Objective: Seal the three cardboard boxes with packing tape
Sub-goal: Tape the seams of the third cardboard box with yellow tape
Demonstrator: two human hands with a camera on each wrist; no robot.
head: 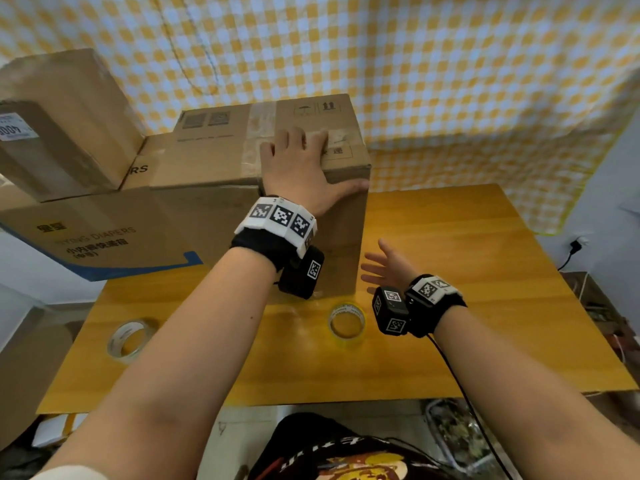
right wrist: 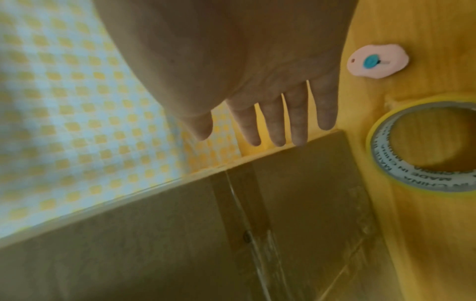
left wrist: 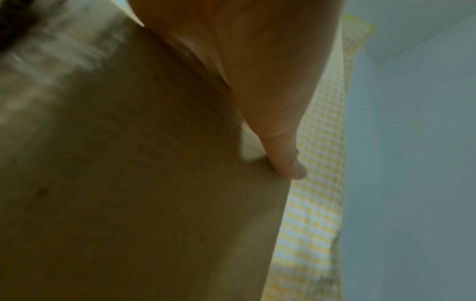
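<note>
A closed cardboard box with old tape strips on its top stands on the wooden table. My left hand lies flat on the box's near right top corner, fingers straight, the thumb along the top edge. My right hand hovers open beside the box's right side, fingers straight, holding nothing. A yellow-edged roll of packing tape lies flat in front of the box, close to my right wrist. A second, clear tape roll lies at the table's front left.
Two more cardboard boxes are at the left: a large printed one and a smaller one stacked on it. A pink cutter lies on the table near the tape roll. A checked cloth hangs behind.
</note>
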